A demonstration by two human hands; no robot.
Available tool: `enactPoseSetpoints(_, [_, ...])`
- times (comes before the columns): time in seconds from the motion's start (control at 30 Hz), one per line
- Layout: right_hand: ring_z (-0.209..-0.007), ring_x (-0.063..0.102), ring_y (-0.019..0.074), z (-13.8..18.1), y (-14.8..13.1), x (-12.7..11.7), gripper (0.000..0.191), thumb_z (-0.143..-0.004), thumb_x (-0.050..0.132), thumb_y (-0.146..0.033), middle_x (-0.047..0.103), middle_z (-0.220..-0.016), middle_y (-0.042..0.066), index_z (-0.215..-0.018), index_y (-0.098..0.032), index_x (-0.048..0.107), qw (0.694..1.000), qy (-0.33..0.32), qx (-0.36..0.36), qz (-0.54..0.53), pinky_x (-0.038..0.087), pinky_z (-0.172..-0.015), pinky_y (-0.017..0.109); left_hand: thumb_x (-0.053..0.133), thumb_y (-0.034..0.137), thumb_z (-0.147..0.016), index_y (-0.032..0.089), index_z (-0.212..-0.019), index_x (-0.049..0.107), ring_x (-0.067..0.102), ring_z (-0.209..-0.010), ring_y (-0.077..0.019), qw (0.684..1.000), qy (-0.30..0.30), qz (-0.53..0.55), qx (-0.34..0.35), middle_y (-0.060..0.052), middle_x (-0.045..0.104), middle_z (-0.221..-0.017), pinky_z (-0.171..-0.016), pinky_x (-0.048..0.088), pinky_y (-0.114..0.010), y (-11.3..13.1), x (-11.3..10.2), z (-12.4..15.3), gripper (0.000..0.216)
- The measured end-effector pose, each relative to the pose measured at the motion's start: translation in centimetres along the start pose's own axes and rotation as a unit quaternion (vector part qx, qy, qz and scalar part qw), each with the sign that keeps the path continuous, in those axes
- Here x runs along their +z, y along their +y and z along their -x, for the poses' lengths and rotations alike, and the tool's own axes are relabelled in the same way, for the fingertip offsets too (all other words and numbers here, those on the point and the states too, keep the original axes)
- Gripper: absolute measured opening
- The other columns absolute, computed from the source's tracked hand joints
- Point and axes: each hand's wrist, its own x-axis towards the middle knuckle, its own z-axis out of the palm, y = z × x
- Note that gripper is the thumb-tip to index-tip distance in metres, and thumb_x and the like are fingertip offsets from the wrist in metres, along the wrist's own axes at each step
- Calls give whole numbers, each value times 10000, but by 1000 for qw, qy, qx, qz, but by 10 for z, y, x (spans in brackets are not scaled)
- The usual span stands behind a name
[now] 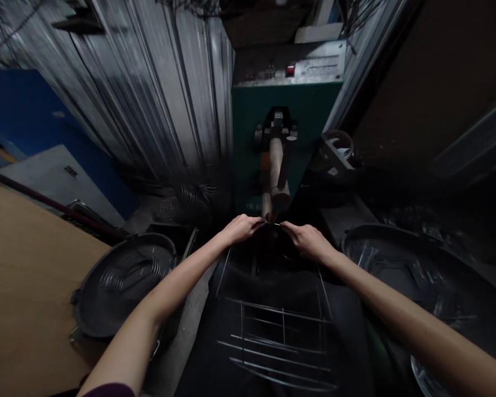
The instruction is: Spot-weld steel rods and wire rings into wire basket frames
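A wire rack [283, 314] of thin silvery rods, crossing in a loose grid with a bowed near edge, lies over dark cloth at lower centre, while mid-frame the fingers of the left hand [243, 227] and right hand [306, 240] pinch a thin wire [276, 224], probably the rack's far end, though it's dim here. A thick metal arm [276, 160] of the green machine [248, 138] juts close above them, between a left basin [93, 317] holding coils and a right basin [353, 237] holding wire pieces. White characters low on the green front are too faint to read.
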Motion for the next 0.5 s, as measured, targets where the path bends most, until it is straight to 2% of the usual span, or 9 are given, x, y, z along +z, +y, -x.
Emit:
enactPoseSetpoints(0.17, [-656, 624, 186, -5, 4, 0, 313, -937, 345, -310, 678, -818, 40, -1171, -282, 551, 1000, -2, 4, -10, 316, -514, 236, 416, 356, -910, 212, -1035, 649, 633, -702, -154, 1000, 6, 17, 9, -46, 698, -824, -597, 363, -210, -4, 1, -6, 301])
enactPoseSetpoints(0.33, [-647, 607, 176, -6, 2, 1, 307, -935, 346, -346, 669, -821, 33, -1137, -285, 570, 999, 0, 18, -38, 316, -515, 232, 435, 326, -906, 184, -1005, 669, 585, -610, -125, 999, -4, 35, 4, -39, 684, -764, -589, 351, -208, -1, -2, -6, 291])
enactPoseSetpoints(0.5, [-623, 586, 174, -9, 7, 6, 292, -934, 359, -398, 647, -757, 41, -980, -235, 597, 999, 12, 24, -44, 300, -522, 238, 389, 317, -923, 169, -1027, 653, 588, -685, -128, 999, -12, 43, 9, -37, 680, -811, -635, 368, -201, -1, -5, -5, 320])
